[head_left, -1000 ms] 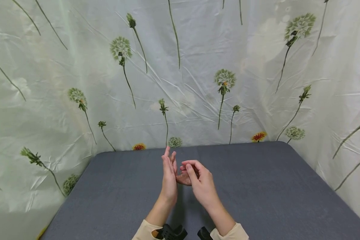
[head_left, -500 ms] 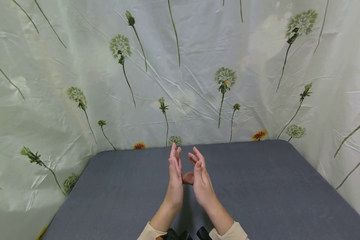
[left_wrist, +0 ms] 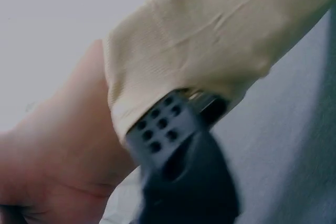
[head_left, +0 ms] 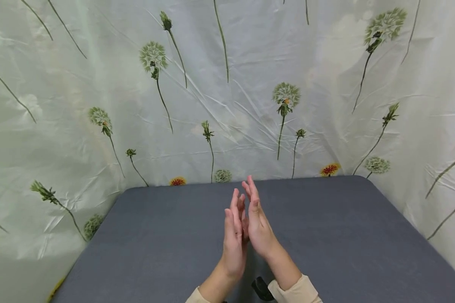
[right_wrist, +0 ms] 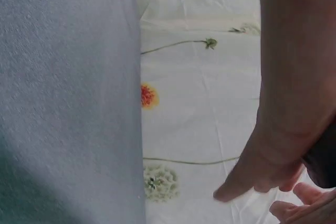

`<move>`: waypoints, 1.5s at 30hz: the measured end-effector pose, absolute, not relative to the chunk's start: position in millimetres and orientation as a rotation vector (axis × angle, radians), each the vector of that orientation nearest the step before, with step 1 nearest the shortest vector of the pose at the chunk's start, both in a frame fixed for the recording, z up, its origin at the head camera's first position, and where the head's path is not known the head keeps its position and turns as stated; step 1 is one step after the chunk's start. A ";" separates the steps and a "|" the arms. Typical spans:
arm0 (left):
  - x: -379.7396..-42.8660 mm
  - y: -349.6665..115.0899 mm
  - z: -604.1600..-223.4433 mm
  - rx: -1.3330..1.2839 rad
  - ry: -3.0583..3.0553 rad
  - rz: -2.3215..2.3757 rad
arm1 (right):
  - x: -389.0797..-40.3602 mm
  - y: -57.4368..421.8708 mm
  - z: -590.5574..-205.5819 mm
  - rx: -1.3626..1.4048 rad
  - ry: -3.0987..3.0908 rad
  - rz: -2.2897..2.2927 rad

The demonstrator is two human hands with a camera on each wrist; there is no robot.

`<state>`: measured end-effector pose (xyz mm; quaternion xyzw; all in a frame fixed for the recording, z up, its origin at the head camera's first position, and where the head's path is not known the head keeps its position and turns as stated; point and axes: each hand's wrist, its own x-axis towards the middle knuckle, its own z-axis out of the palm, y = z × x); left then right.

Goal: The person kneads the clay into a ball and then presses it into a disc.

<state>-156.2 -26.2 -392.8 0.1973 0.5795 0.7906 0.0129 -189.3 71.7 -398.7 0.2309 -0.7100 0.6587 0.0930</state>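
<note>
Both bare hands are raised above the grey table in the head view, palms facing and close together. My left hand point(head_left: 235, 242) has straight fingers pointing up and away. Beside it on the right, my right hand point(head_left: 260, 229) also has straight fingers, its tips a little higher than the left ones. The hands look as if they meet near the lower palms, but whether they fully touch cannot be told. No object shows in either hand. The left wrist view shows only the heel of the left hand point(left_wrist: 63, 145); its fingers are out of frame.
A grey cloth-covered table point(head_left: 167, 235) lies under the hands. Behind it hangs a pale curtain point(head_left: 242, 105) printed with dandelions. Beige sleeves point(head_left: 295, 290) cover the forearms, and a black wrist device point(left_wrist: 184, 171) is strapped on the left one.
The right fingers, bent a second ago, have straightened. The left hand has moved right toward the right hand, and the gap between the palms has narrowed. The head view has shifted slightly.
</note>
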 end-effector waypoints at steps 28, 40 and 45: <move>-174.4 -57.2 -375.4 0.720 1.976 2.473 | -163.4 37.8 -390.8 1.056 -1.892 1.892; -147.8 -51.2 -362.2 0.965 2.039 2.142 | -175.2 69.8 -378.5 0.979 -1.864 2.069; -155.9 -66.5 -355.2 0.919 2.062 2.260 | -165.6 52.8 -385.4 1.114 -1.884 2.039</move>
